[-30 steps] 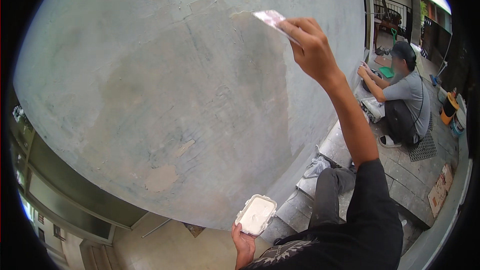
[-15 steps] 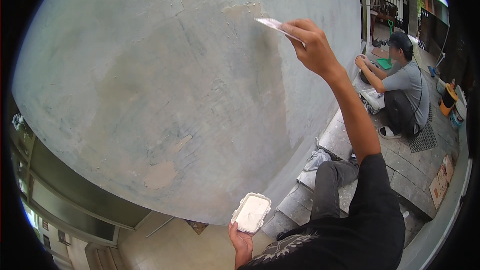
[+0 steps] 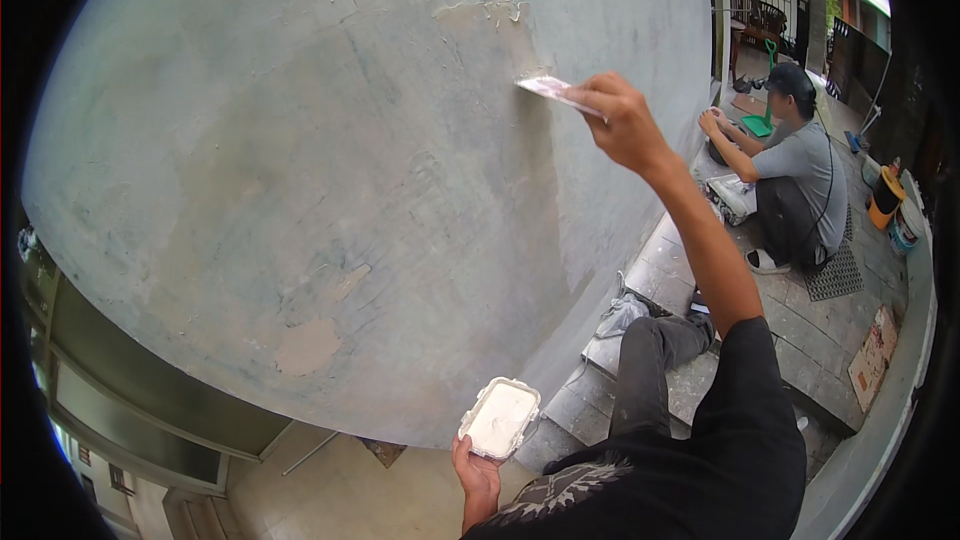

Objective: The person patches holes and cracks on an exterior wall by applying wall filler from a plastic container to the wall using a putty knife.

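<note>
A flat brown cardboard piece (image 3: 872,358) lies on the paved floor at far right, below an orange bucket (image 3: 885,198) and a white pail (image 3: 908,224).

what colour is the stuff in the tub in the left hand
White: the filler in the small tub held by the left hand, seen in the head view.

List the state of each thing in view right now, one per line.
Right hand: raised, gripping the scraper.
Scraper: blade edge against the wall.
Wall: grey, patchy, fresh filler near the top.
Left hand: holding the tub from below.
Tub: open, full of white filler.
Other person: crouched on the floor.
</note>
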Tool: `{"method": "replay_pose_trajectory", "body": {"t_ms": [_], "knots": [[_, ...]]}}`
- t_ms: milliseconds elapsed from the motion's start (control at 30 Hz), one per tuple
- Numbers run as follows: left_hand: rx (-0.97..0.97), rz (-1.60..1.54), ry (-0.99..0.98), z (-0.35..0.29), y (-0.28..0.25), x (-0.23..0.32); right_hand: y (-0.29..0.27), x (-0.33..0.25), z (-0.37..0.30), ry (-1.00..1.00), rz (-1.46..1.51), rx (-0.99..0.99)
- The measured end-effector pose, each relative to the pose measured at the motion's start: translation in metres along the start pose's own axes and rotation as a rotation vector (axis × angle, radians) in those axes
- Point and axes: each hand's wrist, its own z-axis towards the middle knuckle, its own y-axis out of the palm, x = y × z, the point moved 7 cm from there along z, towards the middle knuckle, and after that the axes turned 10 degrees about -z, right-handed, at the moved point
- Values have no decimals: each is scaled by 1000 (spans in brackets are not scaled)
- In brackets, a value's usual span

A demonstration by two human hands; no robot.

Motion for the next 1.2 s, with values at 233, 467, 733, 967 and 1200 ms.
{"method": "replay_pose_trajectory", "body": {"t_ms": [233, 467, 733, 967, 1200], "knots": [[3, -11, -3, 6, 8, -9, -24, 2, 62, -70, -100, 475], [20, -44, -9, -1, 6, -11, 39, -8, 11, -58, -27, 236], [6, 30, -36, 4, 2, -10, 26, -5, -77, 45, 67, -67], [-12, 13, -46, 0, 15, -25, 9, 53, -61, 883, 1070, 141], [-41, -5, -13, -22, 15, -13, 75, 53, -95, 1148, 1499, 258]]}}
